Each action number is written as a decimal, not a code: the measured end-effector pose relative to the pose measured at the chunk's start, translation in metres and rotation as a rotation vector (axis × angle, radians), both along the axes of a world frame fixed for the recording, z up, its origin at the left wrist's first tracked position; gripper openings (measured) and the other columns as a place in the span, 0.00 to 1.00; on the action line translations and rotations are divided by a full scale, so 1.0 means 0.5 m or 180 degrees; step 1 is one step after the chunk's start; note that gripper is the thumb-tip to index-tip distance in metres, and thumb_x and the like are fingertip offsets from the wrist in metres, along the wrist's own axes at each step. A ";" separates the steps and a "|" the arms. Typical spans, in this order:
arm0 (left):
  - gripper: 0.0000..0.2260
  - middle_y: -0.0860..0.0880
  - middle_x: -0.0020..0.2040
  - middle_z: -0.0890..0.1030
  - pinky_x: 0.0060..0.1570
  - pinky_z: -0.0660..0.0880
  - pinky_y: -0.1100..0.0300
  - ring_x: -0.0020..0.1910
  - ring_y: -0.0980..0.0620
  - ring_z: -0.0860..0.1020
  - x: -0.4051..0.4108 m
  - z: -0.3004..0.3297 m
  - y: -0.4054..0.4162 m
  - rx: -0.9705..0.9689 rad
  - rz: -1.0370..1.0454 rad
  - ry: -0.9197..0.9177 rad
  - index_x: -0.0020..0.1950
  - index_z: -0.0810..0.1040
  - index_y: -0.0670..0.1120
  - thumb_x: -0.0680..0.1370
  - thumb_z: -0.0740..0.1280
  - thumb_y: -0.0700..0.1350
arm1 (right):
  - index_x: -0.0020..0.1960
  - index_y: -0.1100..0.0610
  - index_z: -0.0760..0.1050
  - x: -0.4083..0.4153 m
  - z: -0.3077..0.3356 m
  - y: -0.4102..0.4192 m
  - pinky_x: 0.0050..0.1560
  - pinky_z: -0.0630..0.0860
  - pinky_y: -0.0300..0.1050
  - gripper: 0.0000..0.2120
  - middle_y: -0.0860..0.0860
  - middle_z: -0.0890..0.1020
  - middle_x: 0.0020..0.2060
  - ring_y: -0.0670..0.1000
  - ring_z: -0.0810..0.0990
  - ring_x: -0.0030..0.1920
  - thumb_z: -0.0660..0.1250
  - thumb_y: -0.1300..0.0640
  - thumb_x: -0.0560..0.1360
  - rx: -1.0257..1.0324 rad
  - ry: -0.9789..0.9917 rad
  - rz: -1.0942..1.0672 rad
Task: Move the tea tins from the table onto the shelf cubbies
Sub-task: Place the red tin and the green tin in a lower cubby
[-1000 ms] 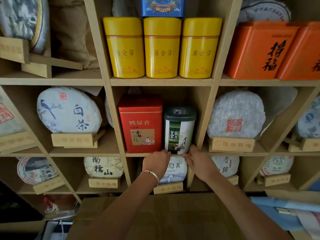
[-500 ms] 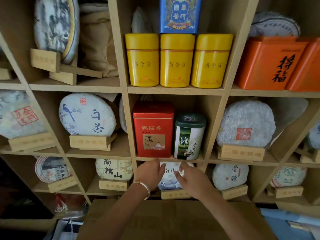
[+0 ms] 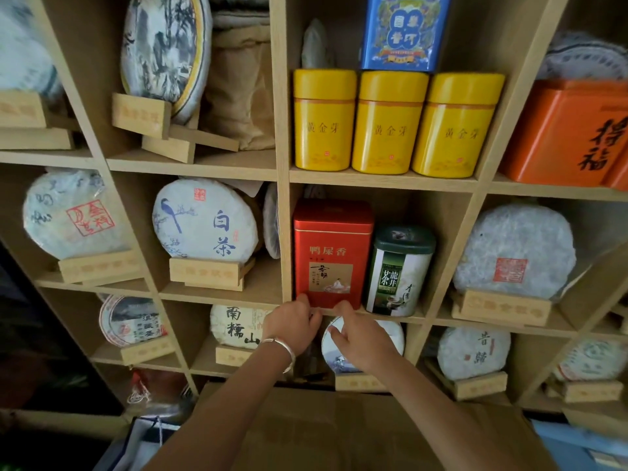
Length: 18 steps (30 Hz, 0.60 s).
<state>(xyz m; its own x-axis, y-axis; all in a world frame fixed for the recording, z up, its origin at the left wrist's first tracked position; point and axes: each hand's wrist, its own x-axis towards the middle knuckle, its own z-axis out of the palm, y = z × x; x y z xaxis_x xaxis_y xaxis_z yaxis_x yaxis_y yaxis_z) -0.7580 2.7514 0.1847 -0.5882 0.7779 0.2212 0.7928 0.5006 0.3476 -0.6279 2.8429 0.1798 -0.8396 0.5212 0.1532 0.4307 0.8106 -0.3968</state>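
Wooden shelf unit [image 3: 283,171], divided into cubbies.

Middle cubby: one red rectangular tea tin [image 3: 331,253], upright at the left wall; one green-lidded round tea tin [image 3: 399,271], upright just beside it on the right. Both stand at the near edge of the board.

Cubby above: three yellow tea tins [image 3: 390,122] in a row, side by side, with a blue box [image 3: 404,30] resting on top of them. To the right, an orange tin [image 3: 565,130] is partly seen.

Surrounding cubbies: paper-wrapped round tea cakes on wooden stands, among them a bird-printed tea cake [image 3: 204,220] to the left and a red-stamped tea cake [image 3: 515,251] to the right.

Left hand [image 3: 290,326]: raised to the lower left corner of the red tin, fingers curled, tips touching the tin's base at the shelf edge. A silver bracelet [image 3: 280,348] is worn at the wrist.

Right hand [image 3: 362,338]: placed just beside the left, fingers loosely bent, fingertips at the lower right of the red tin's base. No full grasp of the tin is shown by either hand.

A cardboard box [image 3: 339,433] is seen below the arms.
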 end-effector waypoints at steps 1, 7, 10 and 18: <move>0.10 0.47 0.40 0.81 0.34 0.71 0.57 0.40 0.44 0.80 -0.001 -0.001 0.001 0.0005 -0.0008 0.0005 0.44 0.66 0.48 0.78 0.57 0.54 | 0.60 0.53 0.65 0.000 0.001 0.001 0.33 0.72 0.47 0.13 0.50 0.78 0.33 0.53 0.79 0.37 0.60 0.49 0.79 0.0002 0.0005 -0.0009; 0.10 0.47 0.40 0.80 0.33 0.70 0.57 0.39 0.44 0.80 -0.007 -0.009 -0.007 -0.0018 -0.0013 0.0067 0.44 0.65 0.48 0.78 0.56 0.54 | 0.62 0.53 0.66 0.001 0.005 0.000 0.39 0.76 0.50 0.14 0.52 0.80 0.36 0.54 0.79 0.40 0.60 0.50 0.79 -0.0029 -0.0005 -0.0007; 0.11 0.47 0.39 0.80 0.33 0.72 0.57 0.38 0.45 0.80 -0.010 -0.012 -0.012 -0.0017 -0.0003 0.0134 0.46 0.67 0.47 0.78 0.56 0.54 | 0.61 0.53 0.65 -0.002 0.006 -0.004 0.38 0.75 0.49 0.13 0.52 0.80 0.36 0.54 0.79 0.39 0.60 0.50 0.79 -0.0026 -0.0029 -0.0009; 0.12 0.48 0.38 0.80 0.35 0.76 0.55 0.37 0.46 0.80 -0.016 -0.010 -0.010 0.0040 0.0071 0.0185 0.44 0.70 0.47 0.77 0.57 0.56 | 0.59 0.56 0.64 -0.009 0.012 -0.006 0.37 0.74 0.50 0.12 0.53 0.78 0.34 0.56 0.78 0.41 0.60 0.51 0.79 0.0007 -0.0043 -0.0003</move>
